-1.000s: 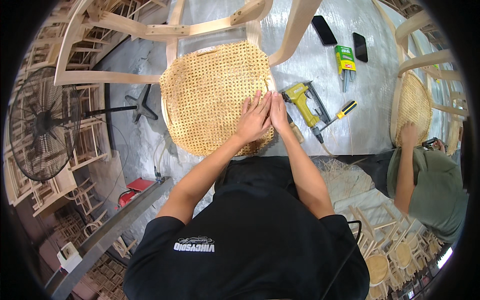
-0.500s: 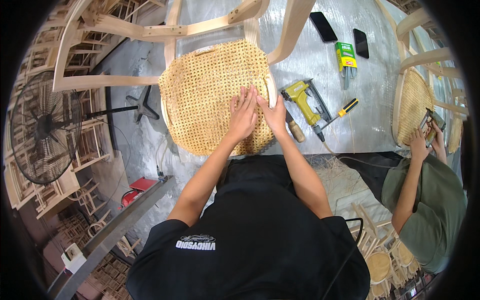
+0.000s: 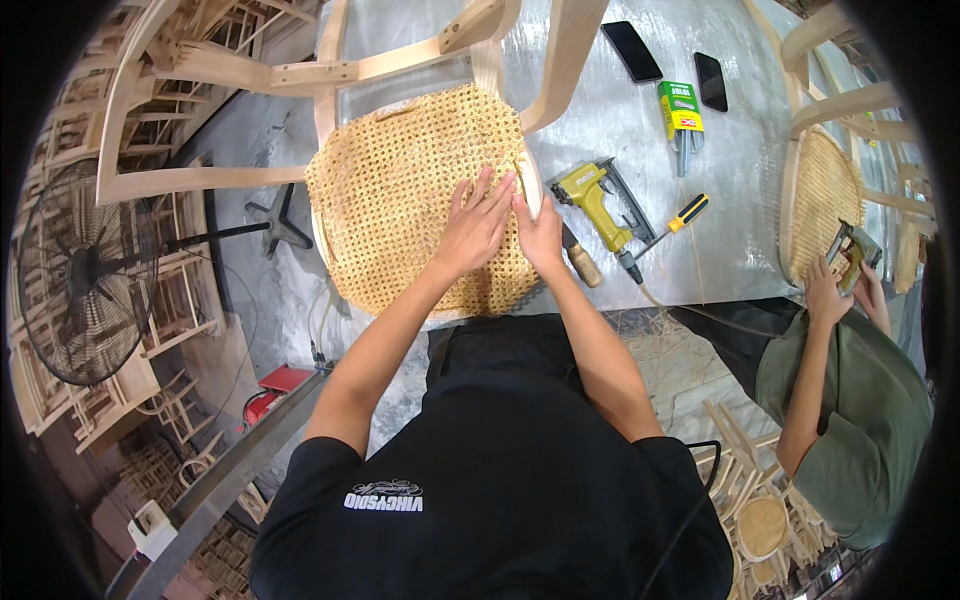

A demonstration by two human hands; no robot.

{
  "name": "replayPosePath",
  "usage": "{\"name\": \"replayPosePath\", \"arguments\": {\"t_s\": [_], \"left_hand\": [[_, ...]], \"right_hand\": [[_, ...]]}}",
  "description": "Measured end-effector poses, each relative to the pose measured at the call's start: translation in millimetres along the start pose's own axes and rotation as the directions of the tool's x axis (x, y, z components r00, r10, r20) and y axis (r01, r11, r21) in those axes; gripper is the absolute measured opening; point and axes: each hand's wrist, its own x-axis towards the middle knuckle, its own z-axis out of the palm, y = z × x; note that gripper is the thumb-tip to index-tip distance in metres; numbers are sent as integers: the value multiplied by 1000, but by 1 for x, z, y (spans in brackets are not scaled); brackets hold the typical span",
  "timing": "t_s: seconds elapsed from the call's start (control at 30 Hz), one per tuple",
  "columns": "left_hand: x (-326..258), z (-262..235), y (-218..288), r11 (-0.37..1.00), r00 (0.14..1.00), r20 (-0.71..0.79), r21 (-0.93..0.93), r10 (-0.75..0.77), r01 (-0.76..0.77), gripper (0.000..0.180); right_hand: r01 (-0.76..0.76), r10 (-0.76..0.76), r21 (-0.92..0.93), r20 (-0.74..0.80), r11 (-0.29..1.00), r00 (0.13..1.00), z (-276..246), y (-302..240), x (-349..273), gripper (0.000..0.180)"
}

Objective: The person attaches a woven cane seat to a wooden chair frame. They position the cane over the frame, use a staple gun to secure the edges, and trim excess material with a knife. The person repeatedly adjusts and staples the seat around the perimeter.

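Note:
A pale wooden chair frame [image 3: 400, 68] lies on the worktable, its rounded panel covered with woven cane webbing [image 3: 400, 190]. My left hand [image 3: 474, 225] rests flat on the cane near the right side, fingers stretched toward the edge. Beside it, my right hand [image 3: 540, 238] grips the panel's right rim, with the thumb over the cane edge and the fingers along the outside of the wood. The undersides of those fingers are hidden. Just right of this hand are a wooden-handled tool [image 3: 582, 262] and a yellow-green pneumatic stapler [image 3: 603, 205].
A screwdriver [image 3: 688, 212], a green-and-yellow staple box [image 3: 681, 112] and two phones [image 3: 632, 52] lie on the plastic-covered table [image 3: 740, 235]. At right, a co-worker's hand [image 3: 825, 292] works at another cane chair [image 3: 815, 205]. A black fan [image 3: 88, 270] stands at left.
My left hand has shifted slightly left and its fingers lie a little farther from the right hand's. The whole view has moved slightly; my right hand stays at the rim.

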Motion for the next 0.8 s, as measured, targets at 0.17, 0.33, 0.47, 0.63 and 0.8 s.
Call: {"name": "replayPosePath", "arguments": {"t_s": [0.17, 0.33, 0.47, 0.63, 0.8], "left_hand": [[2, -4, -10, 996, 996, 16, 6, 90, -90, 54], [3, -4, -9, 996, 996, 24, 31, 88, -89, 54], [3, -6, -7, 997, 998, 44, 59, 43, -46, 56], [0, -2, 5, 999, 1000, 10, -36, -13, 13, 60], [5, -6, 8, 999, 999, 22, -25, -37, 38, 61]], "right_hand": [[-67, 67, -10, 27, 998, 997, -1, -1, -1, 47], [13, -13, 14, 5, 1000, 1000, -1, -5, -1, 43], [9, -9, 10, 4, 1000, 1000, -2, -3, 1, 42], [6, -6, 20, 4, 1000, 1000, -2, -2, 1, 40], [6, -5, 26, -8, 1000, 1000, -2, -2, 0, 38]]}}
